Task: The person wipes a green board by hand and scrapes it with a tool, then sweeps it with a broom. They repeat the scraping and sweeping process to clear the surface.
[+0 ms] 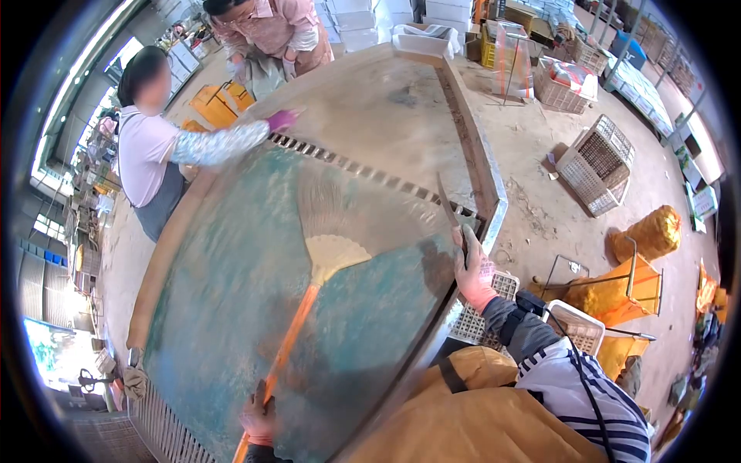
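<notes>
My left hand [258, 417], in a pinkish work glove, is closed round the orange handle of a broom [295, 333]. The broom's cream fan-shaped head and long bristles lie over the worn green-and-grey tabletop [224, 255]. At the table's right edge, my gloved right hand [474, 272] is closed on the dark grip of a thin, curved, blade-like tool [445, 197], which points up and away from me. Just beyond this tool's tip, a slotted bar [363, 170] crosses the table, dividing the green part from a dusty brown part.
A person [150, 139] at the left reaches a purple-gloved hand [282, 119] to the bar's far end. Another person [270, 35] stands at the table's far side. Plastic crates [598, 166], an orange sack [650, 233] and orange containers [610, 292] stand on the floor to the right.
</notes>
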The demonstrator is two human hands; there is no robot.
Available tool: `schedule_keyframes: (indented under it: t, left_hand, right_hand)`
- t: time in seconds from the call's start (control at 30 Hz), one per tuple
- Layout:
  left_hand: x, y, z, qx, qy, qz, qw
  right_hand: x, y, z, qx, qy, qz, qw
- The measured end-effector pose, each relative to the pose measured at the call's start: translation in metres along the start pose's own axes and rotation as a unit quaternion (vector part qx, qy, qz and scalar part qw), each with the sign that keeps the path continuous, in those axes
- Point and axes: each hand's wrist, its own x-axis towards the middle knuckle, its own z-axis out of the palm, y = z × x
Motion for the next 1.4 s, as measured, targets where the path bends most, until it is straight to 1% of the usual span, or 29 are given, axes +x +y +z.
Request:
schedule_keyframes:
  t: [0.03,0.13,0.2,0.23,0.3,0.33,0.37,0.43,0.47,0.5,0.53,0.57,0.6,0.63,0.67,0.7,0.77,0.83,0.87,0.9,0.93,0.97,1.0,1.1,1.17,1.23,1.3,1.37,1.4]
  left_hand:
    - [-0.005,0.002,0.005,-0.004,-0.006,-0.013,1.000]
    - [-0.014,0.012,0.016,0.010,0.020,0.008,1.000]
    - [-0.027,-0.005,0.028,-0.005,0.029,-0.003,1.000]
    - [-0.037,-0.016,0.033,-0.013,0.034,-0.008,0.999]
    - [-0.060,-0.035,0.041,-0.036,0.044,-0.031,0.998]
    - [-0.071,-0.045,0.045,-0.047,0.051,-0.042,0.997]
    - [-0.082,-0.058,0.049,-0.117,-0.039,-0.188,0.974]
    - [-0.089,-0.039,0.034,-0.191,-0.096,-0.228,0.950]
    - [-0.094,-0.033,0.027,-0.226,-0.126,-0.250,0.933]
    - [-0.094,-0.041,0.044,-0.104,-0.053,-0.229,0.966]
    - [-0.091,-0.051,0.072,0.020,0.021,-0.202,0.979]
    - [-0.092,-0.063,0.091,0.143,0.094,-0.168,0.971]
    - [-0.081,-0.050,0.092,0.107,0.084,-0.129,0.982]
    - [-0.055,-0.014,0.087,0.070,0.075,-0.091,0.991]
    - [-0.031,0.018,0.086,0.032,0.067,-0.054,0.996]
    - [-0.013,0.036,0.092,0.017,0.066,0.013,0.998]
    - [0.033,0.074,0.108,-0.033,0.064,0.146,0.987]
    - [0.079,0.112,0.126,-0.086,0.061,0.256,0.961]
    - [0.105,0.127,0.132,-0.101,0.064,0.308,0.944]
    - [0.128,0.146,0.129,-0.103,0.029,0.308,0.945]
    - [0.148,0.162,0.127,-0.106,-0.006,0.308,0.945]
    - [0.168,0.174,0.125,-0.079,0.007,0.315,0.946]
    - [0.185,0.183,0.125,-0.054,0.020,0.320,0.946]
    - [0.211,0.194,0.135,-0.022,0.042,0.301,0.952]
    - [0.216,0.196,0.141,-0.027,0.039,0.289,0.956]
    - [0.217,0.192,0.141,-0.041,0.031,0.286,0.957]
    - [0.218,0.191,0.142,-0.056,0.031,0.285,0.957]
    - [0.215,0.189,0.142,-0.064,0.030,0.285,0.956]
    - [0.215,0.189,0.142,-0.067,0.032,0.288,0.955]
  right_hand:
    - [0.000,0.003,0.002,-0.002,-0.008,0.006,1.000]
    - [0.006,0.011,0.012,-0.031,0.001,0.031,0.999]
    - [0.013,0.013,0.010,-0.032,0.047,0.024,0.998]
    - [0.023,0.028,0.013,-0.007,0.013,0.046,0.999]
    - [0.047,0.087,0.039,0.113,-0.057,0.114,0.985]
    - [0.057,0.064,0.022,0.263,-0.104,0.209,0.936]
    - [0.068,0.038,0.002,0.389,-0.122,0.315,0.857]
    - [0.093,0.077,0.029,0.198,-0.069,0.200,0.957]
    - [0.103,0.098,0.048,0.044,-0.094,0.116,0.988]
    - [0.114,0.116,0.066,-0.115,-0.092,0.030,0.989]
    - [0.124,0.124,0.077,-0.321,-0.136,-0.081,0.934]
    - [0.128,0.132,0.086,-0.507,-0.172,-0.188,0.823]
    - [0.125,0.109,0.068,-0.447,-0.224,-0.150,0.853]
    - [0.120,0.056,0.031,-0.382,-0.274,-0.110,0.876]
    - [0.119,0.040,0.034,-0.369,-0.301,-0.110,0.872]
    - [0.119,0.024,0.037,-0.355,-0.328,-0.109,0.868]
    - [0.114,0.053,0.124,-0.273,-0.247,-0.093,0.925]
    - [0.102,0.049,0.145,-0.107,-0.190,0.007,0.976]
    - [0.106,0.013,0.113,-0.067,-0.219,0.048,0.972]
    - [0.112,-0.008,0.095,-0.025,-0.246,0.089,0.965]
    - [0.119,0.037,0.118,-0.154,-0.299,-0.046,0.941]
    - [0.125,0.087,0.133,-0.279,-0.341,-0.181,0.879]
    - [0.123,0.088,0.116,-0.220,-0.301,-0.109,0.921]
    - [0.103,0.061,0.050,-0.194,-0.225,-0.039,0.954]
    - [0.104,0.046,0.054,-0.154,-0.207,0.004,0.966]
    - [0.102,0.055,0.104,-0.086,-0.151,-0.004,0.985]
    - [0.115,0.036,0.147,-0.145,-0.179,-0.052,0.972]
    - [0.116,0.023,0.145,-0.215,-0.229,-0.114,0.942]
    - [0.115,0.023,0.126,-0.257,-0.262,-0.151,0.918]
